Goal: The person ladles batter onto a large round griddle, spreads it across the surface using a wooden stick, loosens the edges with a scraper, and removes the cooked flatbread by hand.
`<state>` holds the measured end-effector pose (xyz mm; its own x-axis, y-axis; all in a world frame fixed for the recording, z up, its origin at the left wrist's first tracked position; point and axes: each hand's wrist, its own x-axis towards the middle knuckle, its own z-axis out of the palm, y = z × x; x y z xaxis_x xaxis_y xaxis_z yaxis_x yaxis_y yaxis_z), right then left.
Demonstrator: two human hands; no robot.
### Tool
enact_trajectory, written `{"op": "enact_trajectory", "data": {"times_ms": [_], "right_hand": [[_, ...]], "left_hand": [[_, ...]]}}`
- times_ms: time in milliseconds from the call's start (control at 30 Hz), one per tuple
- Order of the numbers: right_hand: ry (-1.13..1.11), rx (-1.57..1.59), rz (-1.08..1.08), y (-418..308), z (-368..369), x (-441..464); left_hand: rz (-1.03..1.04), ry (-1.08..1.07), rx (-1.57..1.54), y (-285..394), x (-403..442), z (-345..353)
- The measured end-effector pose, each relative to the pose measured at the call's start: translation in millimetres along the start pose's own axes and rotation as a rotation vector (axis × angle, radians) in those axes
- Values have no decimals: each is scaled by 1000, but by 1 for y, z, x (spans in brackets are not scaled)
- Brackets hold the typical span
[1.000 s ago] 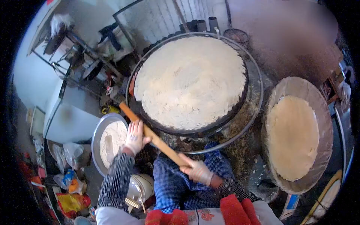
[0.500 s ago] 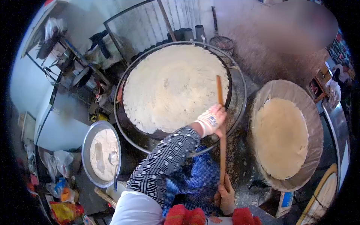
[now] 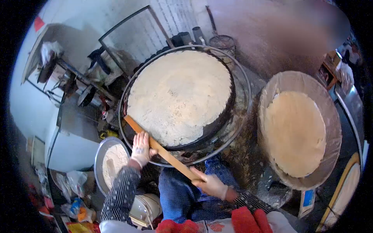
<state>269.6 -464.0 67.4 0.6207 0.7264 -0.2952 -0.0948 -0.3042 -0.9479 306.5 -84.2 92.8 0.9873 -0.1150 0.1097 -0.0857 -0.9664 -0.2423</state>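
A long flat wooden stick [image 3: 169,158] slants across the near left edge of the round griddle [image 3: 218,129]. My left hand [image 3: 140,149], in a pale glove, grips it toward its far end, with the thumb on the near side. My right hand [image 3: 213,185] holds the near end above my blue checked lap. A large, thin pale sheet of batter [image 3: 178,93] covers most of the griddle. Dark griddle surface shows along its near right edge.
On the right, a lined round basket [image 3: 333,128] holds a stack of tan flatbread [image 3: 295,134]. A metal bowl [image 3: 98,165] of pale batter or flour stands at the left. A metal ring [image 3: 248,97] surrounds the griddle. Plastic bags [image 3: 75,182] lie at lower left.
The stick has swung from the griddle's right side to its near left edge. My left hand moved left with it, and my right hand rose. More dark griddle shows at near right.
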Motion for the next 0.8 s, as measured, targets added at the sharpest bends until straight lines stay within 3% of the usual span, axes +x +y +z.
{"op": "enact_trajectory", "data": {"times_ms": [67, 133, 200, 267, 333, 367, 400, 500, 633, 800], "right_hand": [[208, -71, -120, 23, 9, -46], [296, -122, 172, 21, 1, -99], [561, -17, 126, 42, 12, -134], [741, 171, 66, 60, 25, -140], [820, 431, -5, 84, 30, -118], [675, 843, 249, 2, 1, -116], [616, 897, 228, -1, -8, -107], [451, 1058, 100, 10, -11, -75], [184, 1055, 168, -13, -20, -32], [55, 662, 173, -25, 10, 21]], "left_hand": [[40, 26, -65, 47, 12, -28], [195, 28, -231, 113, 61, -64], [500, 162, -493, 173, 124, -74], [683, 93, -480, 228, 176, -65], [681, -25, -231, 255, 199, -31], [657, -61, -254, 250, 212, -22], [617, -144, -249, 239, 216, -34], [528, -128, -241, 178, 216, -18], [333, -181, -184, 90, 195, -5], [119, -44, -213, -8, 96, -5]]}}
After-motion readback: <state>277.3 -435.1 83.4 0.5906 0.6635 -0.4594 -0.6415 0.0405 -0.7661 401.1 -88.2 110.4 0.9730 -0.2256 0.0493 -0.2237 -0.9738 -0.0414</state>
